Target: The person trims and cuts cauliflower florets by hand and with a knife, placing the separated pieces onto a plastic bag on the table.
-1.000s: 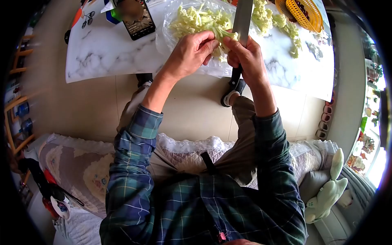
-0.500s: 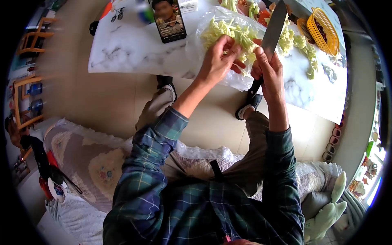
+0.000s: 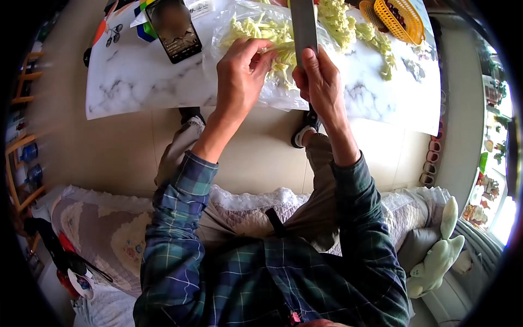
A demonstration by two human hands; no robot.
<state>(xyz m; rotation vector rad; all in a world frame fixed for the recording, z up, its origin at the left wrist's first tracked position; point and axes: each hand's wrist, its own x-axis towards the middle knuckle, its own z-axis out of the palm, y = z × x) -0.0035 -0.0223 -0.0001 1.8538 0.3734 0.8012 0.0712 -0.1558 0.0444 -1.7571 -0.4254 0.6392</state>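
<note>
My right hand (image 3: 322,82) is wrapped round the handle of a broad kitchen knife (image 3: 304,27). The blade points away from me, toward the far side of the table. Just left of it, my left hand (image 3: 239,73) pinches a cauliflower piece (image 3: 284,48) between thumb and fingers, its end close to the blade. Below both hands, more cut cauliflower (image 3: 253,28) lies in a clear plastic bag (image 3: 220,38) on the table. Larger cauliflower florets (image 3: 338,24) sit right of the knife. The blade hides part of the pile.
A phone (image 3: 175,32) stands on the marbled tabletop (image 3: 141,87) at the left. At the back right is a yellow plastic basket (image 3: 417,32) with dark red items in it. A quilted sofa (image 3: 103,218) is under me, with a plush toy (image 3: 438,261) on its right.
The view has shifted, so the table things appear farther left. The knife has turned from a rightward slant to nearly straight ahead. My left hand now shows a cauliflower piece stretching toward the blade.
</note>
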